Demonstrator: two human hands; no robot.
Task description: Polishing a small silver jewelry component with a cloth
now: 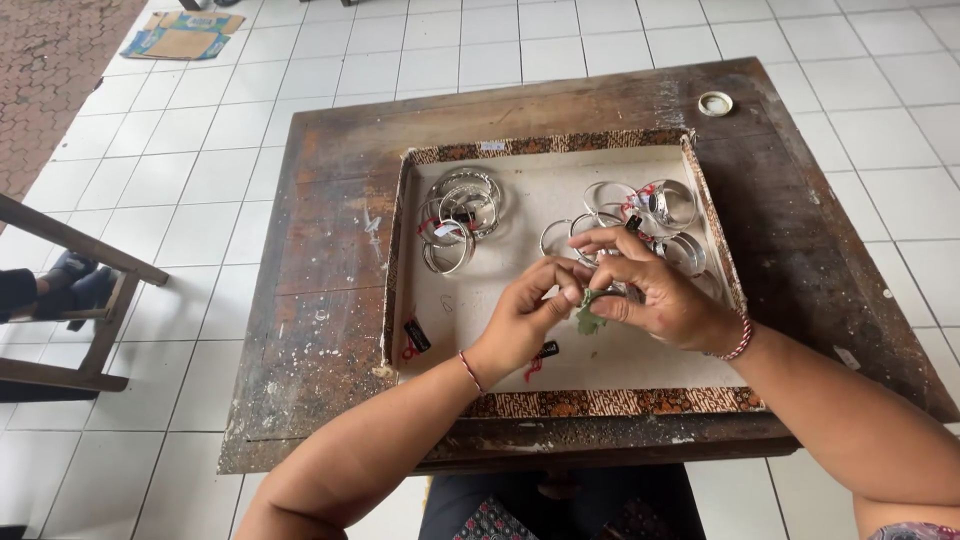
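Head view: both hands — left hand (520, 318), right hand (655, 290) — seemingly pinch green scrap (588, 316).

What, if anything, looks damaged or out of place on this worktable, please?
The wooden table is badly worn, with scratched, flaking paint. A small white lid lies alone near its far edge, away from the tray of bangles. Both hands, left and right, pinch a green scrap.

Left hand (520, 320) and right hand (655, 290), both bare, forearms uncovered. Left wrist: thin red-and-white cord bracelet (470, 371). Right wrist: thicker twisted red-and-white bracelet (741, 338). Patterned sleeve edge (915, 531) at the lower right corner. Lap: dark garment (560, 505) with a patterned panel.
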